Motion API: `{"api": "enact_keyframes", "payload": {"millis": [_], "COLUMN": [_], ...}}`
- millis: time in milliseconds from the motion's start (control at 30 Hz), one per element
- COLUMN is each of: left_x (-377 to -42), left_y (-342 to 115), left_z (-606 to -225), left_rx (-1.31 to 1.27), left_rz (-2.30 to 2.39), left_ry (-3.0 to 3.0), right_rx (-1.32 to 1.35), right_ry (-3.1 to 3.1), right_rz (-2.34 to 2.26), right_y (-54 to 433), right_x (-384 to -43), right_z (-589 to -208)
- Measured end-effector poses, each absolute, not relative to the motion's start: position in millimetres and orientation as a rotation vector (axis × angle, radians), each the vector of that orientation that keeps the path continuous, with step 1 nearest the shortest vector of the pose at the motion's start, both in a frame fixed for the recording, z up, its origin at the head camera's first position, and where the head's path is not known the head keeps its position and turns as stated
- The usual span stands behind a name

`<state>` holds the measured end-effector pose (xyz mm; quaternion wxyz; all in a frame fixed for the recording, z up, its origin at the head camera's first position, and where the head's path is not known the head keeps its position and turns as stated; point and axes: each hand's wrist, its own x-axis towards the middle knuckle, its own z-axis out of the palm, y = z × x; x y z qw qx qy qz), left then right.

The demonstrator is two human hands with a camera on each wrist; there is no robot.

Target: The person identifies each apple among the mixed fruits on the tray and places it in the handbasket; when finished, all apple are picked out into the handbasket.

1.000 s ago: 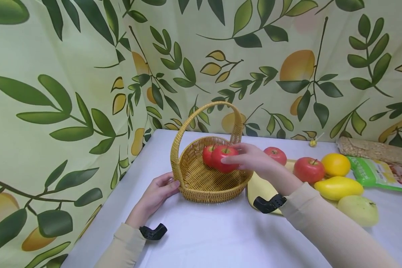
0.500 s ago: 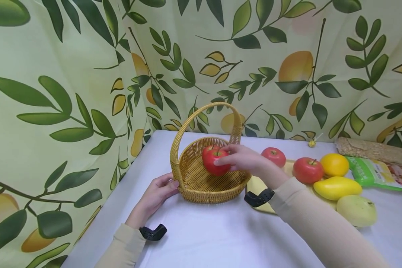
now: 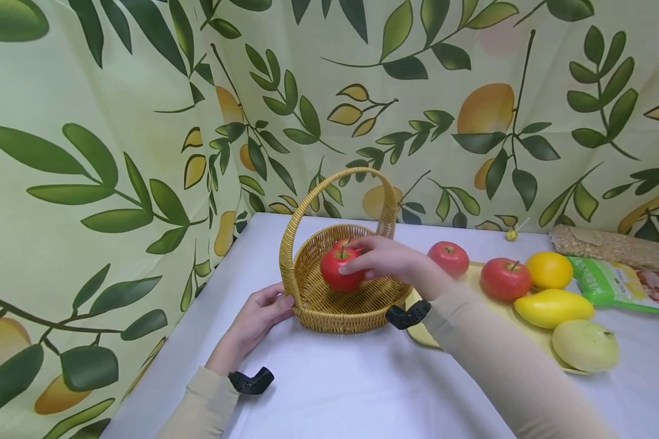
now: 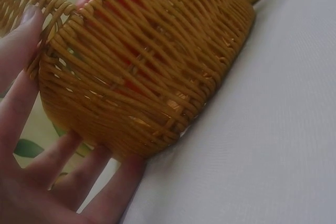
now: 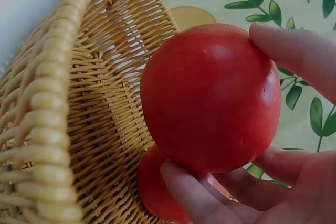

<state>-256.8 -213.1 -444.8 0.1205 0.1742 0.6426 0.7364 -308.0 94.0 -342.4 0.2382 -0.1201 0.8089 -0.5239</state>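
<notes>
One red apple [image 3: 336, 280] is sitting in the curved fingers of the right hand [image 3: 385, 256], over the bottom of the basket [image 3: 335, 323]; the left hand [image 3: 263, 309] is gripping the basket. The apple is looking hard, maybe slippery, needing fingers round its middle.

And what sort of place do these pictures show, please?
Probably a staged tabletop recording corner, though the wider room is out of view. A cream fabric backdrop printed with leaves and fruit lines two sides of the white cloth-covered table, and small black angled devices are worn on both wrists.
</notes>
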Motion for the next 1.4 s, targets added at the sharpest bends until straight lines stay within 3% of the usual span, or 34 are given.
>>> {"api": "enact_keyframes", "payload": {"millis": [1400], "left_x": [-256], "left_y": [-212], "left_z": [-444], "left_rx": [0.446], "left_rz": [2.135], "left_ry": [1.917], "right_rx": [-0.629], "right_ry": [2.292], "right_rz": [-1.089], "right_y": [42], "right_x": [-333], "right_z": [-357]}}
